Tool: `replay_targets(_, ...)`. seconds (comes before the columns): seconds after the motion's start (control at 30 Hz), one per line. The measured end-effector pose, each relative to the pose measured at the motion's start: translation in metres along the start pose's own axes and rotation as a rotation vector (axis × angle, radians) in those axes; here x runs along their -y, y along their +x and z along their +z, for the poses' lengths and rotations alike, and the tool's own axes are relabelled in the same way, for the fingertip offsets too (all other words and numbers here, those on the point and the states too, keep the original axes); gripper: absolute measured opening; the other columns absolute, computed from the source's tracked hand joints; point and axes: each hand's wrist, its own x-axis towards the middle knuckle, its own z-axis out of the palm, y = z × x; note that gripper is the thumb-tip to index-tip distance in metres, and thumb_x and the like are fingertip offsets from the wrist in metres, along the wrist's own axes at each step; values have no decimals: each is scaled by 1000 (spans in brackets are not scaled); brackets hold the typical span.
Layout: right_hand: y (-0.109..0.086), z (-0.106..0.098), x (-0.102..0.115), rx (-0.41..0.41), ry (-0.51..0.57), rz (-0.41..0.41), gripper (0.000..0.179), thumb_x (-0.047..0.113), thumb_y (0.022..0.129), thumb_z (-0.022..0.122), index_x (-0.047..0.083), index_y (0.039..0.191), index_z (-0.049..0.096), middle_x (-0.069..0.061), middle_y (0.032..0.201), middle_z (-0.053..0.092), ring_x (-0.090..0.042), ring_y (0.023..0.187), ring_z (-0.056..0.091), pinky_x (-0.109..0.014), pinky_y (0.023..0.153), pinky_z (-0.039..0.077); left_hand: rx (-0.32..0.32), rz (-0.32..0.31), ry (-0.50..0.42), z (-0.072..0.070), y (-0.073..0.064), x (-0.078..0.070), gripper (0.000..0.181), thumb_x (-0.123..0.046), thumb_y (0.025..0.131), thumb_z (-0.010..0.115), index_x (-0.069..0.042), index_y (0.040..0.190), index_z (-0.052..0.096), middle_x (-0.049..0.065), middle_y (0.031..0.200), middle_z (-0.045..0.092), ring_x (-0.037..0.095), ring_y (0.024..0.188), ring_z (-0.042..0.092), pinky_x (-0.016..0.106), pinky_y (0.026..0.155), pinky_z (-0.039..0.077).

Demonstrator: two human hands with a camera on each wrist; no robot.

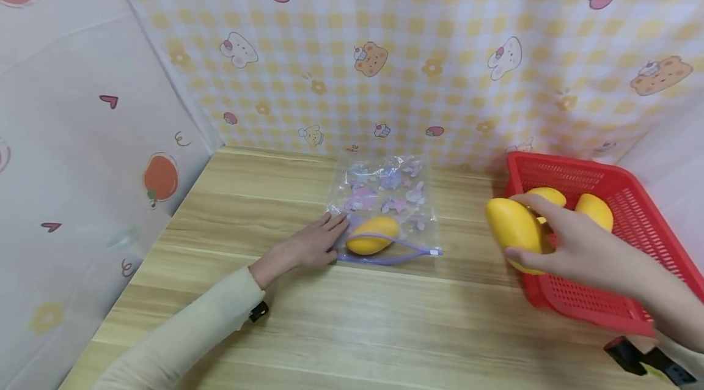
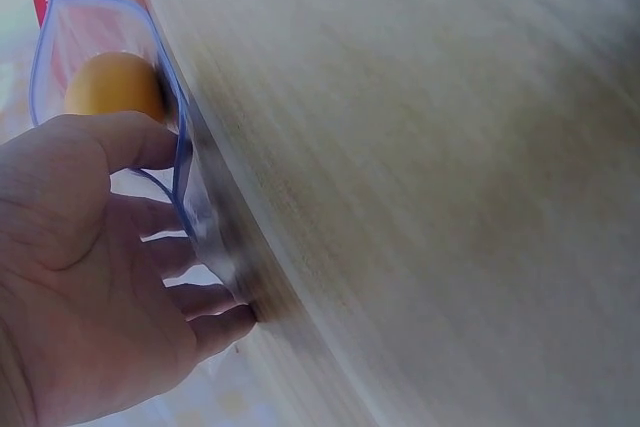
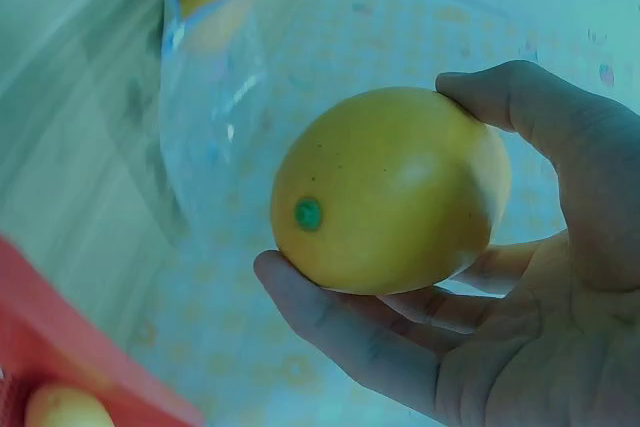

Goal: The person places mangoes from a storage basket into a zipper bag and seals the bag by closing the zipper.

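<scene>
- Yellow mango sits in the right grip, a bare hand with thumb and fingers curled round its sides; a green stem spot shows in the right wrist view.
- It is held by the left side of a red plastic basket, well apart from the clear bag.
- The bag lies near the middle of the wood-grain tabletop, printed with pink and blue figures, its purple zip strip gaping at the near end.
- Inside that mouth rests a second mango, partly crossed by the strip.
- The left grip is loosely extended, fingers resting on the bag's left edge beside this mango, thumb by the strip.
- Two more mangoes lie in the basket, which stands on the right.
- Yellow-and-white checked cloth hangs along the far side.
- Pale sleeve covers the left forearm.
</scene>
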Motion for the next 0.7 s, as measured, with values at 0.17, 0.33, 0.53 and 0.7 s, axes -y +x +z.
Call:
replay_targets(0.17, 9, 18, 13, 88, 82, 24, 73, 44, 87, 81, 5, 140, 51, 4, 84, 58, -12, 68, 54, -25, 55, 47, -23, 1, -49, 1, -2, 0, 72, -17, 100, 57, 7, 158, 21, 23, 165, 11, 46, 149, 10, 49, 121, 12)
replay_targets(0.33, 13, 42, 15, 164, 238, 29, 69, 44, 88, 79, 5, 139, 52, 3, 86, 63, -15, 73, 61, -29, 58, 53, -51, 3, -73, 4, -2, 0, 73, -18, 100, 57, 6, 158, 20, 21, 166, 10, 45, 149, 8, 48, 121, 11)
replay_targets(0.53, 17, 69, 14, 205, 306, -25, 66, 43, 89, 79, 4, 136, 54, 4, 89, 65, -15, 80, 64, -30, 60, 55, -83, 8, -103, 2, -2, -1, 72, -19, 101, 56, 5, 159, 20, 20, 167, 9, 47, 149, 6, 48, 121, 10)
replay_targets(0.7, 24, 90, 9, 204, 316, -94, 59, 42, 89, 78, 2, 129, 59, 4, 92, 63, -13, 82, 61, -28, 63, 55, -71, 10, -92, 1, -1, 0, 70, -20, 102, 54, 3, 159, 20, 19, 167, 10, 47, 149, 5, 48, 121, 9)
